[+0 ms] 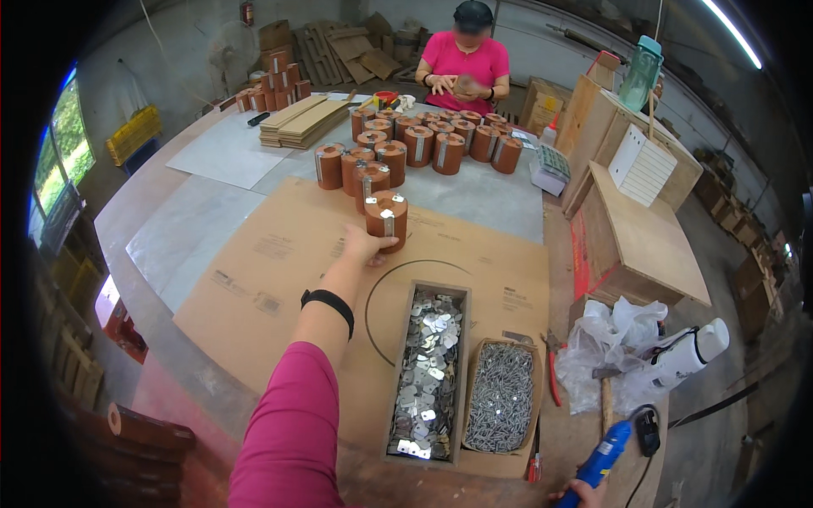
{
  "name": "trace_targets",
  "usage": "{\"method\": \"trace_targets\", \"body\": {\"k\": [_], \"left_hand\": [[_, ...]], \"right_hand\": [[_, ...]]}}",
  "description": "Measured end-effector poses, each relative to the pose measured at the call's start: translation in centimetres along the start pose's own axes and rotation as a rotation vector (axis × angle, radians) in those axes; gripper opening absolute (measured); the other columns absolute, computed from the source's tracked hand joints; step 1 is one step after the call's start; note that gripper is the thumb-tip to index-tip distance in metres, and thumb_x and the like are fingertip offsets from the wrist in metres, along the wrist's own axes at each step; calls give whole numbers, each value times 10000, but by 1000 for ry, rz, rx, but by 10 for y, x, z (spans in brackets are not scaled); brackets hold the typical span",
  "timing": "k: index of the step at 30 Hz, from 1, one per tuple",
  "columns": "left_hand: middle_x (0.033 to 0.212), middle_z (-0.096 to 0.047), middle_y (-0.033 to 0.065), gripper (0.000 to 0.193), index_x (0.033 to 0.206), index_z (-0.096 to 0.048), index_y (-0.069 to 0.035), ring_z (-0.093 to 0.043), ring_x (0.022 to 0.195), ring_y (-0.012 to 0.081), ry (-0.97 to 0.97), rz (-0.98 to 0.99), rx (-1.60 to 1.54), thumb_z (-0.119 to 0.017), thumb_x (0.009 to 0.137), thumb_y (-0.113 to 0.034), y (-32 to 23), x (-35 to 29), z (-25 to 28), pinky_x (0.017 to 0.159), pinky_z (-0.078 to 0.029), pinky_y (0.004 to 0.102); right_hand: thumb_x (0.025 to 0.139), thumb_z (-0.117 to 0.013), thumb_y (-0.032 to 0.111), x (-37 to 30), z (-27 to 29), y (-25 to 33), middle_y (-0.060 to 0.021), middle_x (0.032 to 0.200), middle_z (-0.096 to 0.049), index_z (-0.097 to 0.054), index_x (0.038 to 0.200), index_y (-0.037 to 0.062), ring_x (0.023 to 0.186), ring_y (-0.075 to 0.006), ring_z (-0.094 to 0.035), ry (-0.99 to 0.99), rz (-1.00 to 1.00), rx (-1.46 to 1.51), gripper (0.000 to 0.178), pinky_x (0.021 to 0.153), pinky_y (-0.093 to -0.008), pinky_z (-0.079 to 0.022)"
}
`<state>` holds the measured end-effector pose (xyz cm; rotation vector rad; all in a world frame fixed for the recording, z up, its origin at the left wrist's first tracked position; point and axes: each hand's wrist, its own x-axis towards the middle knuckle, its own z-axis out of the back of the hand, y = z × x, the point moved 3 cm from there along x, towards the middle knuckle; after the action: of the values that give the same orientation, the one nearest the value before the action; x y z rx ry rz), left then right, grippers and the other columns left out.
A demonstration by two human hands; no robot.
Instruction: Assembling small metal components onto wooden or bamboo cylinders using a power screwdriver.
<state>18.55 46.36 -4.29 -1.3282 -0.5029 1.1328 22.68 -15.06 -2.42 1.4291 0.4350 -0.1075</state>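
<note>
My left hand (364, 245) reaches forward and grips the lower side of a reddish-brown hollow cylinder (375, 223) standing upright on the cardboard sheet (279, 245). Small metal plates show on the cylinder's top, and a metal strip runs down its side. At the lower right, my right hand (584, 493), partly cut off by the picture's edge, is wrapped round a blue electric screwdriver (605, 455). Between my arms lie a long wooden tray (464, 339) of small metal plates and a shallow box (532, 372) full of screws.
Many similar cylinders (447, 154) stand beyond the held one, with stacked boards (305, 120) to their left. A co-worker (464, 63) works at the far side. Red-handled pliers (555, 377), plastic bags (605, 343), a white bottle (690, 351) and wooden boxes (648, 237) line the right.
</note>
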Motion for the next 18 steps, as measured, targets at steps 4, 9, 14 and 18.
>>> {"method": "trace_targets", "body": {"k": [4, 9, 14, 18], "left_hand": [[968, -512, 220, 1123, 1301, 105, -20, -582, 582, 254, -132, 8, -74, -767, 597, -89, -15, 3, -4, 421, -497, 332], [1053, -504, 216, 1145, 1326, 131, -81, -603, 701, 278, -144, -76, -15, -757, 604, -83, -29, 34, -16, 480, -537, 336], [1064, -514, 196, 1087, 1361, 72, -163, -603, 752, 251, 19, -190, -210, -729, 636, -35, -23, 88, -35, 548, -529, 329], [1326, -245, 253, 924, 1355, 90, -258, -484, 1058, 255, 314, -178, -345, -543, 769, 74, -47, 62, -50, 837, -465, 329]], "right_hand": [[713, -622, 153, 13, -6, -14, -46, 680, -518, -532, 908, 6, 534, -145, -508, 86, -157, -93, 261, 486, -246, -423], [730, -594, 193, 26, -1, -34, -67, 606, -527, -529, 824, 29, 473, -192, -521, 40, -295, -75, 201, 456, -297, -439], [732, -575, 214, 27, -17, -17, -83, 577, -524, -521, 773, 32, 468, -204, -522, 108, -350, -16, 194, 445, -303, -444], [728, -573, 222, 30, -18, -22, -84, 562, -518, -520, 759, 24, 466, -207, -521, 150, -342, 3, 207, 447, -303, -447]]}}
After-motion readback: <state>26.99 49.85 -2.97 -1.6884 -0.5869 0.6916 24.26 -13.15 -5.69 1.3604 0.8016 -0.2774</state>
